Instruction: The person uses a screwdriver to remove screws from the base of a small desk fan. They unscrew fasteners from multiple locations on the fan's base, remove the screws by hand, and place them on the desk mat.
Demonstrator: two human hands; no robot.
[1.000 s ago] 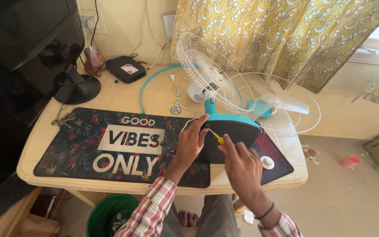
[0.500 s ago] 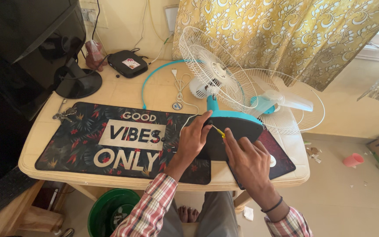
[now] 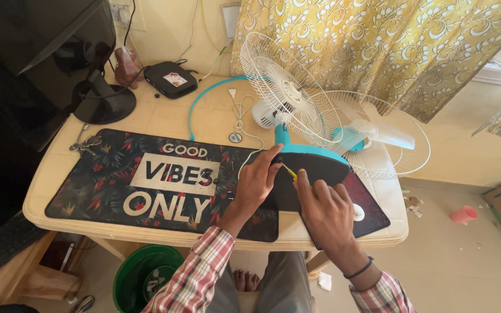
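Right hand (image 3: 327, 210): closed around a small yellow-handled screwdriver (image 3: 289, 171), lower centre-right of frame; tip is hidden against the fan base.
Left hand (image 3: 257, 181): laid on the near-left edge of the fan base (image 3: 314, 168), fingers curled over the rim; whether the rim is gripped or only braced cannot be told.
Fan location: fan is laid over on the desk (image 3: 163, 116), centre-right of frame, dark underside of the base turned up toward the camera, base resting partly on the printed desk mat (image 3: 117, 185).
Long axis: runs from the base at centre up-left through the teal neck (image 3: 282, 134) to the white wire guard (image 3: 285, 93).
Pointing: guard end is aimed at the upper centre of frame, toward the curtain (image 3: 378, 40); a second guard (image 3: 378, 139) with pale blades lies just right of the base.
Screwdriver axis: slanted, handle lower-right, shaft toward upper-left.
Risk 1: tip could slip off the fastener, likely if the tilted base rocks under pressure; left fingers sit just beside it.
Risk 2: loose screw could roll off the desk edge to the floor.
Risk 3: white cable (image 3: 240, 116) near the neck could be snagged if the fan is turned.
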